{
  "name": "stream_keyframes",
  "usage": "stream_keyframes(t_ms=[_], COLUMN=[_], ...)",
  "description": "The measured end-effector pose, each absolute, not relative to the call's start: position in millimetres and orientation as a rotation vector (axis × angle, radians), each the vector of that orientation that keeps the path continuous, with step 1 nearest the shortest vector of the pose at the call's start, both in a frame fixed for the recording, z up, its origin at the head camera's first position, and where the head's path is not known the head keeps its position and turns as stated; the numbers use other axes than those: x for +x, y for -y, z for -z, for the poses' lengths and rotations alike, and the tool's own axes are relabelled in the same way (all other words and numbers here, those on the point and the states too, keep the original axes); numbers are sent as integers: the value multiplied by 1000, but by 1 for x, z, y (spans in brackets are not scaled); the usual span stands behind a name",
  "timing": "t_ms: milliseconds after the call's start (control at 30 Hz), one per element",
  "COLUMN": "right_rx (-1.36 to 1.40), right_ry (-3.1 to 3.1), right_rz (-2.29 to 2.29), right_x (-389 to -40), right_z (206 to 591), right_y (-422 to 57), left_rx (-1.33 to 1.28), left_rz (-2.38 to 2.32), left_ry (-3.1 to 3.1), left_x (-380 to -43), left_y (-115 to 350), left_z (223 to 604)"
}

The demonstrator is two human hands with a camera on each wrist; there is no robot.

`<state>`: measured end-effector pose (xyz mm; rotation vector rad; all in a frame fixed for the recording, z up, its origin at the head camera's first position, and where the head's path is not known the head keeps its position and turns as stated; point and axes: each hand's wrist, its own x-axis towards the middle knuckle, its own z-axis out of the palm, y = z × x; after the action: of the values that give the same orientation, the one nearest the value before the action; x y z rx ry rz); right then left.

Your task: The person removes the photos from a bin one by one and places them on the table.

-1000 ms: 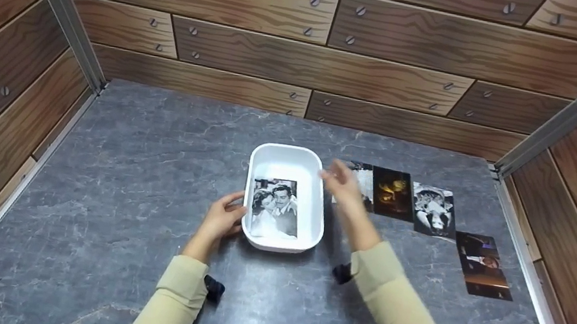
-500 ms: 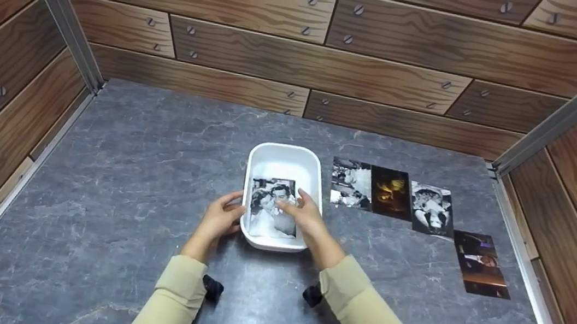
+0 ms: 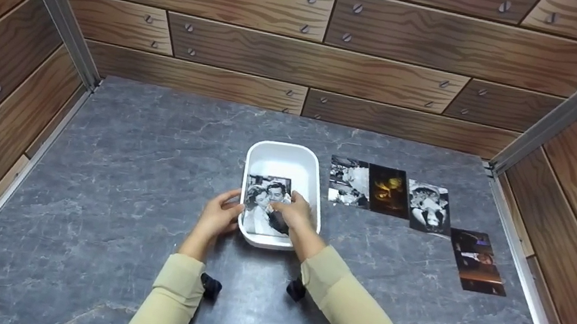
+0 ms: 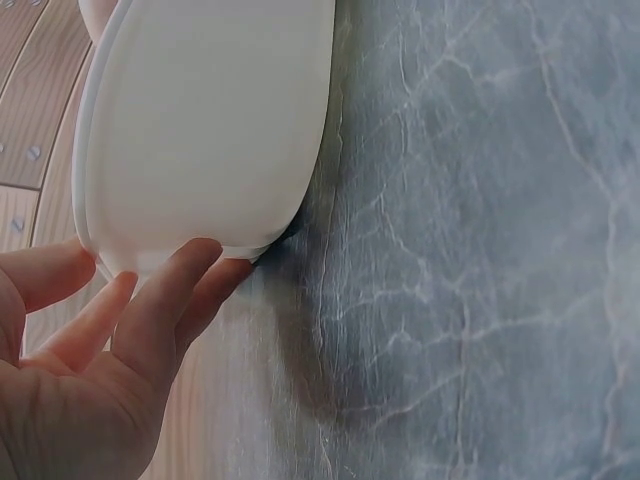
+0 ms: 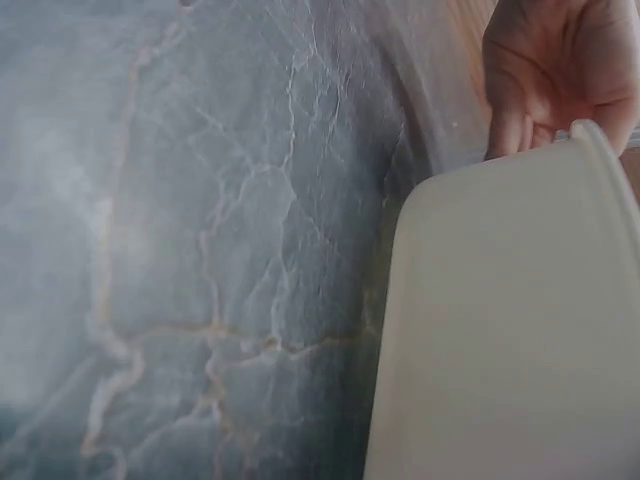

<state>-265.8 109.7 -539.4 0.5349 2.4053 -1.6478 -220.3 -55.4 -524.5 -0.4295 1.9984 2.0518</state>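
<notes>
A white rounded tub [image 3: 283, 153] stands on the dark marbled surface, with a black-and-white photo [image 3: 258, 219] of a couple lying inside, near the left wall. My left hand [image 3: 218, 217] is at the tub's left side. In the left wrist view, its fingers [image 4: 165, 305] lie along the outer wall and the thumb is at the rim. My right hand [image 3: 295, 215] reaches inside, thumb over the picture and forefinger by its right edge. I cannot tell whether they pinch it. In the right wrist view the tub wall [image 5: 510, 310] hides those fingertips.
To the tub's right lie a black-and-white photo [image 3: 349, 182], a dark photo with a golden glow [image 3: 388, 190], another black-and-white photo [image 3: 428, 208] and, lower, a brown-toned photo [image 3: 478, 262]. Wood-patterned walls [image 3: 258, 51] close off the back and both sides.
My right hand has come left from beside the far photos, over the tub's rim, and down onto the couple's photo. My left hand has stayed at the tub's left side.
</notes>
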Motion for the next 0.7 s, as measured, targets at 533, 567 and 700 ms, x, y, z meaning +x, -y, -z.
stream_keyframes(t_ms=[533, 567, 700], right_rx=[669, 671, 633], right_ry=[-2525, -2527, -2451], right_rz=[1571, 1607, 1816], right_x=[-259, -259, -259], right_z=[524, 525, 527], right_y=[-100, -99, -99], left_rx=[-421, -420, -421], left_rz=[-2084, -2086, -2086], left_ry=[-1971, -1968, -1965], left_x=[-221, -221, -220], left_y=[57, 57, 56], left_z=[526, 526, 526])
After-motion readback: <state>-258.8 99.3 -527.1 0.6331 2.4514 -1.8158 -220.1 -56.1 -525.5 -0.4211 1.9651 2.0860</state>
